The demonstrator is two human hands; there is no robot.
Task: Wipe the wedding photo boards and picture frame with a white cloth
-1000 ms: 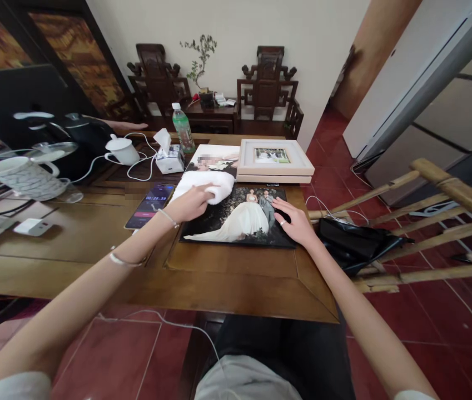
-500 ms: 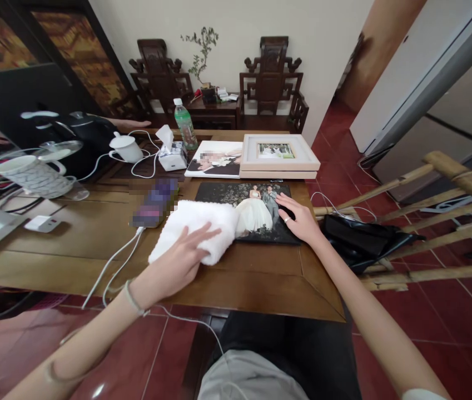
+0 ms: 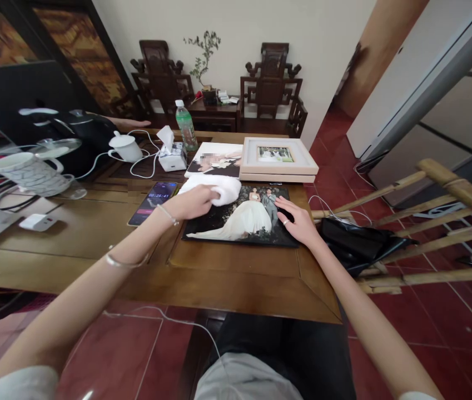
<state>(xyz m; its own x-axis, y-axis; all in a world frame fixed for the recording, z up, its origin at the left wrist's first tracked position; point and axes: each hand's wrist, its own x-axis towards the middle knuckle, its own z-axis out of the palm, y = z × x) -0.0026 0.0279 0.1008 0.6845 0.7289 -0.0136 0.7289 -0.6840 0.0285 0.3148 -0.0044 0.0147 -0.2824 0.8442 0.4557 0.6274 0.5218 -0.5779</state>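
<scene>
Left hand (image 3: 189, 202) grips the white cloth (image 3: 213, 188) on the photo's (image 3: 239, 222) far left corner, which is covered. Right hand (image 3: 298, 222) lies flat, fingers spread, on its right edge; faces blurred on the print (image 3: 214, 160) behind

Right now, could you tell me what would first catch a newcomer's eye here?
The dark wedding photo lying flat mid-table, with the left hand pressing a white cloth on its far-left corner and the right hand flat on its right edge. Behind it sits a pale picture frame.
</scene>
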